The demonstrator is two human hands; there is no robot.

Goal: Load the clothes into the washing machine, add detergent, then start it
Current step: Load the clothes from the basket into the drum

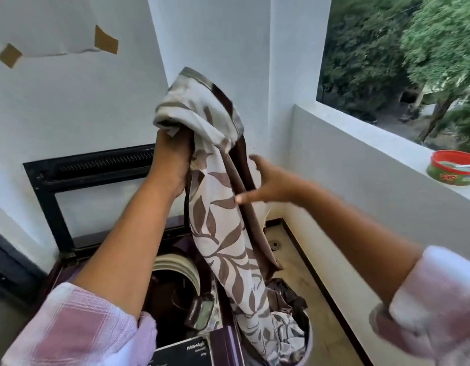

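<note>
Left hand (173, 162) clenched on leaf-print cloth (223, 207) at centre frame; right hand (271, 180) spread, fingers against cloth, above washer (175, 273).

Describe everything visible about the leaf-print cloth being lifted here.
The leaf-print cloth is a long cream fabric with brown leaves and a dark brown border, soft and creased. It hangs in a bunched column. Its top is gripped in the left hand; its lower end trails into the laundry basket beside the washing machine. The open right hand reaches its brown edge, fingers spread; contact is blurred.
</note>
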